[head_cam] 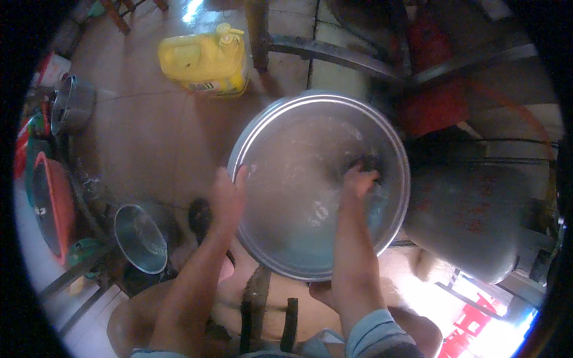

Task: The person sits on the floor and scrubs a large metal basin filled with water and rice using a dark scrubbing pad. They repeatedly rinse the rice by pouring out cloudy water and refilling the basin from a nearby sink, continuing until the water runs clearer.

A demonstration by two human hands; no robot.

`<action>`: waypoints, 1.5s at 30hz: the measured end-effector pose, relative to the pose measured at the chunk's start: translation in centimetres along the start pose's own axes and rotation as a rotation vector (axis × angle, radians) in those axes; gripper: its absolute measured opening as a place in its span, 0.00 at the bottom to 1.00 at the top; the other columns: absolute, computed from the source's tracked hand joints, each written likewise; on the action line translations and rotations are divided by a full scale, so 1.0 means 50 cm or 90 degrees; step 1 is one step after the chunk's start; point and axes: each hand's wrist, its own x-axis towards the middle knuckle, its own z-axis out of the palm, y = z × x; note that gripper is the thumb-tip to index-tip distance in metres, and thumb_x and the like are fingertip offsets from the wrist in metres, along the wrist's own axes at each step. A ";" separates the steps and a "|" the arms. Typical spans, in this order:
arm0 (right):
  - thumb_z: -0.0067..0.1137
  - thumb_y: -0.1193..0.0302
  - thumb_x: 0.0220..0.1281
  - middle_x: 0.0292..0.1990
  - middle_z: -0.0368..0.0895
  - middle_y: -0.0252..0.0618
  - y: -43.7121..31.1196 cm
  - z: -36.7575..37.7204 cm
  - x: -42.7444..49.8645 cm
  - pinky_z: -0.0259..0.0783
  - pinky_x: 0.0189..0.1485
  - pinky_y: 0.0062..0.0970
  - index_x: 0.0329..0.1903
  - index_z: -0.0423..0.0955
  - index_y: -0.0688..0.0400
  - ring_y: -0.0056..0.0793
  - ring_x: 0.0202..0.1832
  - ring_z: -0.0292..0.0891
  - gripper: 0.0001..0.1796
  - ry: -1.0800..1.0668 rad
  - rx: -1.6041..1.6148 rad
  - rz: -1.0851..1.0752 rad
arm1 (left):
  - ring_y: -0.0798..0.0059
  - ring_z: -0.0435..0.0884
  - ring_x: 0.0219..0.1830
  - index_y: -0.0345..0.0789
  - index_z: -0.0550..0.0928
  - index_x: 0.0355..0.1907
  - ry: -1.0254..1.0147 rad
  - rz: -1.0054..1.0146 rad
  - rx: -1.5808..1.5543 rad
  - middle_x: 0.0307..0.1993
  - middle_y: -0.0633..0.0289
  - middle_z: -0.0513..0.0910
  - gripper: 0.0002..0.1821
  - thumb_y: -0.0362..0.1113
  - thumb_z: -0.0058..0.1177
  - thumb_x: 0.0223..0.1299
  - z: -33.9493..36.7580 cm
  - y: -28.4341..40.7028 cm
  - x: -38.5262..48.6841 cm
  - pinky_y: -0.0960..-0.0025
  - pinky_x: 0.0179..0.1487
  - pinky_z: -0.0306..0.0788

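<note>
A large round metal basin (286, 179) with a shiny rim sits before me, its inner surface wet and cloudy. At its left side my left hand (227, 194) grips the rim, thumb over the edge. My right hand (360, 179) reaches inside, toward the right wall, with its fingers curled on a small dark object (370, 163). Blur hides what that object is; it may be a scrubbing pad. Pale glints show on the basin's floor near my right forearm.
A yellow plastic jug (203, 62) lies on the tiled floor beyond the basin. To the left are a metal pot (141, 237), another pot (74, 105) and a red-rimmed basin (58, 206). A grey gas cylinder (465, 219) lies at right, below a metal stand (331, 53).
</note>
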 end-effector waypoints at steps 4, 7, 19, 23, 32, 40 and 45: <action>0.54 0.56 0.71 0.60 0.74 0.48 -0.003 0.055 -0.043 0.76 0.56 0.45 0.67 0.61 0.60 0.49 0.58 0.76 0.30 -0.149 0.072 -0.177 | 0.41 0.84 0.39 0.29 0.77 0.44 0.001 0.007 -0.018 0.35 0.39 0.83 0.26 0.56 0.52 0.70 -0.004 0.007 -0.008 0.49 0.42 0.74; 0.48 0.53 0.74 0.58 0.74 0.47 -0.070 0.116 0.048 0.77 0.53 0.45 0.65 0.64 0.59 0.45 0.58 0.74 0.28 -0.289 0.761 0.026 | 0.41 0.84 0.39 0.28 0.77 0.44 0.001 0.025 -0.019 0.35 0.39 0.83 0.26 0.55 0.52 0.70 0.017 0.030 -0.002 0.49 0.43 0.74; 0.42 0.53 0.77 0.45 0.78 0.45 -0.211 -0.018 -0.033 0.79 0.41 0.42 0.53 0.71 0.57 0.40 0.44 0.78 0.21 -0.602 0.927 0.145 | 0.44 0.83 0.39 0.27 0.77 0.44 -0.029 0.022 0.002 0.35 0.40 0.83 0.26 0.54 0.52 0.70 -0.002 0.000 0.002 0.52 0.44 0.74; 0.47 0.56 0.76 0.46 0.78 0.47 -0.240 -0.057 -0.107 0.80 0.39 0.44 0.55 0.70 0.57 0.44 0.42 0.77 0.19 -0.578 0.846 0.117 | 0.43 0.83 0.40 0.27 0.77 0.45 -0.026 0.022 -0.018 0.36 0.39 0.83 0.27 0.54 0.51 0.70 0.004 0.013 0.007 0.51 0.45 0.74; 0.47 0.58 0.73 0.51 0.77 0.48 -0.119 0.031 0.085 0.79 0.46 0.41 0.56 0.73 0.58 0.43 0.48 0.78 0.19 -0.332 0.739 0.135 | 0.43 0.83 0.43 0.26 0.77 0.47 -0.026 0.016 -0.028 0.38 0.38 0.83 0.26 0.53 0.48 0.73 -0.008 0.004 -0.002 0.51 0.46 0.74; 0.58 0.56 0.64 0.51 0.81 0.50 0.002 0.047 0.004 0.79 0.48 0.47 0.69 0.60 0.56 0.50 0.46 0.82 0.35 -0.142 -0.295 -0.596 | 0.45 0.83 0.42 0.26 0.77 0.47 -0.040 0.028 0.017 0.36 0.39 0.82 0.27 0.54 0.48 0.73 0.000 -0.008 0.004 0.52 0.44 0.74; 0.51 0.57 0.71 0.62 0.73 0.55 -0.128 -0.067 0.005 0.73 0.61 0.44 0.65 0.65 0.55 0.52 0.60 0.75 0.25 -0.218 -0.334 -0.572 | 0.42 0.82 0.42 0.26 0.77 0.46 -0.016 0.027 -0.034 0.37 0.38 0.82 0.27 0.55 0.49 0.72 0.005 0.000 0.000 0.51 0.45 0.74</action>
